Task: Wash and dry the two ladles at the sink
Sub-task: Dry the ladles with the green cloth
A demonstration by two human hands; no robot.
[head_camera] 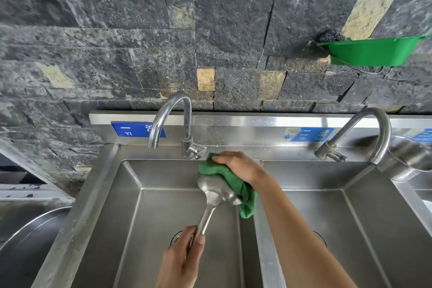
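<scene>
Left of the left hand, at the frame's edge, we list a large round steel pan (30, 241), only partly in view.

Beyond it and farther from the left hand we record the left basin (131, 217) of the steel sink. Its curved tap (168, 110) stands on the back ledge above that hand, with a blue label (126, 130) behind the spout.

The left hand (181, 262) has its fingers curled round the handle of the ladle (217, 190) and covers part of the basin's drain (175, 237).

The ladle slants up and right from that hand, over the left basin. Its bowl lies against the green cloth (233, 180).

The right hand (238, 166) clasps the cloth over the far side of the bowl, just beside the tap's base. Its forearm crosses the divider (264, 241) between the basins and hides part of it.

Right of the right hand we list the right basin (374, 217) and a second curved tap (374, 124).

High on the stone wall (117, 30), up and right of that hand, hangs a green tub (374, 51) holding a steel scourer (332, 35).

Furthest right sits a rounded steel vessel (409, 154); we cannot tell what it is.
</scene>
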